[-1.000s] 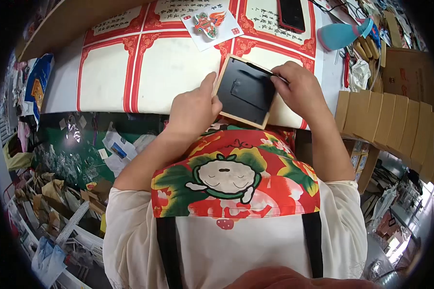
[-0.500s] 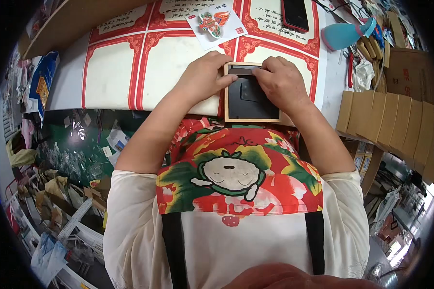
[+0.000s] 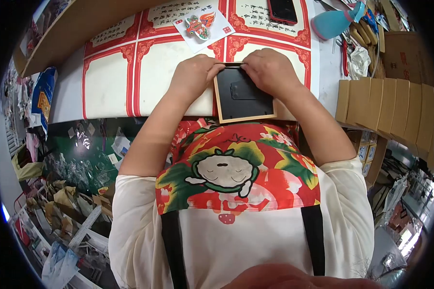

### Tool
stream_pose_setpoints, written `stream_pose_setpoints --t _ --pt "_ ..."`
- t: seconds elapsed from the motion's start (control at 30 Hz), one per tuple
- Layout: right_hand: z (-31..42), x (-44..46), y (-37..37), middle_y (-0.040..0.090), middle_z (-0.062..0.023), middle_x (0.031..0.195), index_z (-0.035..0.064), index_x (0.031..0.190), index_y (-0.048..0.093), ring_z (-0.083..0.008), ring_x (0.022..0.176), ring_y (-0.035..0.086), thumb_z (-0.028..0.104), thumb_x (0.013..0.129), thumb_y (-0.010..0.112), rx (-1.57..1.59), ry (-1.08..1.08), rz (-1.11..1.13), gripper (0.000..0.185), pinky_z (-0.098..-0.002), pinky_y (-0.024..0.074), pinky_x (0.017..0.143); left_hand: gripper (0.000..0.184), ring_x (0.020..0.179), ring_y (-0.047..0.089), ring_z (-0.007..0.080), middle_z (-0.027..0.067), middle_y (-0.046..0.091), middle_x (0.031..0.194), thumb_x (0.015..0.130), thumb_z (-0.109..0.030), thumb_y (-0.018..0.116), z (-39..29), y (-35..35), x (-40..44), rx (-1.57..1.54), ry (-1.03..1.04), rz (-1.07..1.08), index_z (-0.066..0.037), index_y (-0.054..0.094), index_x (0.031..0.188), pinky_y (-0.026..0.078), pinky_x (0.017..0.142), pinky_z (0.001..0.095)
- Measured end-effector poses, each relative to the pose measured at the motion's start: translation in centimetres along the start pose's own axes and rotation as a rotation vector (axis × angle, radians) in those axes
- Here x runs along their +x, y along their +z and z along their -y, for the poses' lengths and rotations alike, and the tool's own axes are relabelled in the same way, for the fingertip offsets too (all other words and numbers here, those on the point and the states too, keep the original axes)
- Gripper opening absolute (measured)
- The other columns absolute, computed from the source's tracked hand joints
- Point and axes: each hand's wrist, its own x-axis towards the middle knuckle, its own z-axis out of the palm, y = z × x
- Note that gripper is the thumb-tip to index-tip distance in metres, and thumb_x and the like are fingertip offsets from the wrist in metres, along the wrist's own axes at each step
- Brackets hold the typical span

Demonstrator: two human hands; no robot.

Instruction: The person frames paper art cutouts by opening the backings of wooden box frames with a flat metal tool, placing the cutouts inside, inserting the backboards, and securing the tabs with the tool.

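Observation:
A wooden picture frame (image 3: 246, 118) with a black back panel (image 3: 246, 96) lies back side up at the table's front edge. My left hand (image 3: 196, 76) grips its far left corner between thumb and fingers. At the far right part of the same edge, my right hand (image 3: 271, 72) is closed, fingers pressed on the frame. A thin dark strip shows along the far edge between both hands. Beyond them, a white card (image 3: 222, 25) bears a colourful bird-shaped ornament (image 3: 199, 29).
Red-bordered sheets (image 3: 106, 86) cover the table. At the back right are a phone (image 3: 282, 10), a blue spray bottle (image 3: 330, 25) and red-handled pliers (image 3: 345, 58). Cardboard boxes (image 3: 386, 106) line the right side. A curved board (image 3: 62, 36) stands at the back left.
The frame has turned from tilted to nearly square with the table edge. My left hand moved from its left side to the far left corner. My right hand shifted along the far edge.

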Motion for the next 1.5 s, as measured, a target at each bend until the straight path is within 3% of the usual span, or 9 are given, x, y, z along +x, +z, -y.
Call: stream_pose_setpoints --t 0.2,0.3,0.4,0.73,1.0,1.13,1.23,1.4,1.5 --pt "-2.9 -2.0 -5.7 0.066 -0.0070 0.084 0.0081 0.082 0.068 -0.0278 0.080 0.064 0.016 0.084 0.067 0.049 0.081 -0.081 0.009 -0.0379 0.0527 0.069 0.065 0.102 0.064 0.0296 0.0134 0.066 0.116 0.079 -0.035 0.077 -1.7 -1.5 -0.2 -0.049 -0.168 0.079 -0.008 0.054 0.133 0.051 0.089 0.0375" --pt "-3.0 -4.4 -6.6 0.066 -0.0047 0.085 0.0086 0.080 0.068 -0.0256 0.081 0.064 0.013 0.082 0.067 -0.059 0.089 -0.070 0.005 -0.0362 0.0529 0.068 0.059 0.107 0.062 0.0296 0.0142 0.064 0.118 0.080 -0.034 0.076 -2.0 -1.9 0.6 0.031 0.070 0.038 -0.007 0.057 0.129 0.049 0.092 0.0385" --pt "-2.4 -6.1 -6.4 0.066 -0.0031 0.085 0.0086 0.078 0.068 -0.0240 0.080 0.063 0.009 0.078 0.067 -0.151 0.066 -0.043 0.001 -0.0352 0.0528 0.069 0.053 0.109 0.061 0.0306 0.0149 0.064 0.118 0.082 -0.032 0.074 -3.3 -1.3 2.8 -0.056 0.112 0.219 -0.007 0.058 0.127 0.049 0.092 0.0399" --pt "-2.1 -5.7 -5.7 0.061 -0.0030 0.083 0.0088 0.073 0.064 -0.0207 0.076 0.059 0.009 0.071 0.063 -0.300 -0.043 -0.032 0.003 -0.0318 0.0497 0.071 0.035 0.093 0.064 0.0341 0.0144 0.067 0.099 0.087 -0.029 0.067 -5.1 1.9 5.9 0.089 0.210 0.368 -0.004 0.064 0.111 0.052 0.083 0.0434" --pt "-3.9 -5.8 -4.3 0.063 -0.0023 0.081 0.0083 0.081 0.067 -0.0205 0.076 0.061 0.009 0.074 0.064 -0.220 -0.099 -0.094 0.008 -0.0338 0.0511 0.068 0.018 0.087 0.066 0.0304 0.0120 0.067 0.093 0.088 -0.019 0.061 -3.9 4.1 4.9 0.188 0.353 0.143 -0.006 0.065 0.100 0.054 0.073 0.0410" --pt "-5.1 -4.6 -4.7 0.068 -0.0058 0.083 0.0104 0.083 0.071 -0.0261 0.083 0.065 0.018 0.085 0.065 -0.052 0.114 0.068 0.010 -0.0375 0.0528 0.072 0.016 0.082 0.066 0.0300 0.0113 0.067 0.092 0.088 -0.018 0.061 -3.8 3.9 5.0 0.162 0.383 0.122 -0.006 0.064 0.098 0.054 0.070 0.0413" --pt "-5.8 -3.4 -5.4 0.068 -0.0075 0.083 0.0102 0.085 0.072 -0.0286 0.083 0.065 0.018 0.083 0.066 0.046 0.213 0.240 0.010 -0.0391 0.0525 0.073 0.019 0.089 0.066 0.0308 0.0128 0.067 0.098 0.090 -0.019 0.060 -4.3 3.5 5.2 0.229 0.315 0.231 -0.006 0.065 0.102 0.054 0.075 0.0407" --pt "-4.5 -3.5 -8.3 0.061 -0.0097 0.077 0.0026 0.085 0.066 -0.0294 0.074 0.061 0.011 0.084 0.068 0.064 0.056 0.029 0.009 -0.0386 0.0479 0.065 0.029 0.098 0.064 0.0308 0.0134 0.067 0.106 0.090 -0.022 0.063 -4.0 -0.8 3.2 0.136 0.266 -0.121 -0.006 0.064 0.114 0.052 0.081 0.0402" --pt "-2.1 -4.1 -10.3 0.064 -0.0126 0.078 0.0022 0.086 0.068 -0.0319 0.072 0.062 0.013 0.084 0.068 0.291 0.135 0.191 0.011 -0.0389 0.0492 0.066 0.037 0.100 0.063 0.0304 0.0131 0.066 0.110 0.086 -0.022 0.069 -3.2 -3.3 -0.6 0.073 0.258 -0.221 -0.005 0.062 0.117 0.051 0.084 0.0398"
